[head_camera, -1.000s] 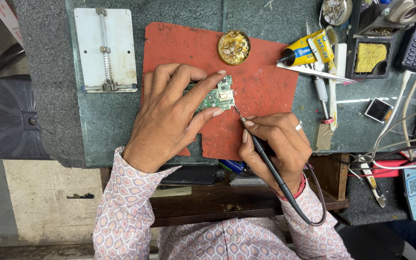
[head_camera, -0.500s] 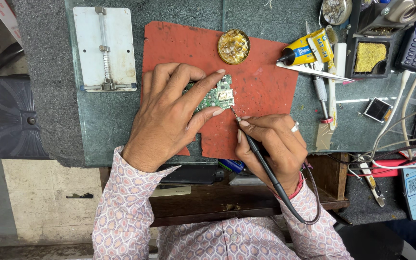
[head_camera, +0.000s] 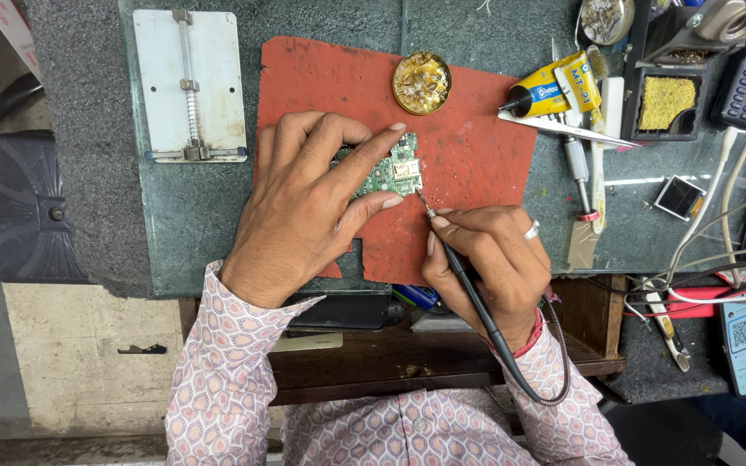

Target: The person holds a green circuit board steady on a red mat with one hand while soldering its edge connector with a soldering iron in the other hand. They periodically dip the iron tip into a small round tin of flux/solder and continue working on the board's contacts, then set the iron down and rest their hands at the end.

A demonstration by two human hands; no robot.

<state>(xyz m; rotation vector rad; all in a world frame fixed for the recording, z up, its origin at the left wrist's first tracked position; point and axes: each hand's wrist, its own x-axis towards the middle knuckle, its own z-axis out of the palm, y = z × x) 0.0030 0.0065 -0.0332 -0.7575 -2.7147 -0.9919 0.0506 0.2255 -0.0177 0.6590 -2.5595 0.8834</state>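
Soldering step: my left hand (head_camera: 308, 207) pinches the green circuit board (head_camera: 388, 173) on the red mat (head_camera: 477, 147); my right hand (head_camera: 485, 259) grips the soldering iron (head_camera: 464, 276), tip at the board's 4 o'clock corner. Next contact needs steadiness.

- Circuit board (head_camera: 388, 173): small, green, roughly rectangular, populated with small components and a pale metal shield near its right edge. It lies flat on the red mat (head_camera: 477, 147), in the mat's middle area. Its left portion is covered by the fingers of the left hand (head_camera: 308, 203); the forefinger lies along its top edge, the thumb along its bottom edge.
- Soldering iron (head_camera: 468, 289): slim, black-handled, with a thin metal tip. It is held pen-style in the right hand (head_camera: 485, 259), slanted up and left. The tip sits just beside the board's lower right corner. A dark cable loops from the handle's rear.
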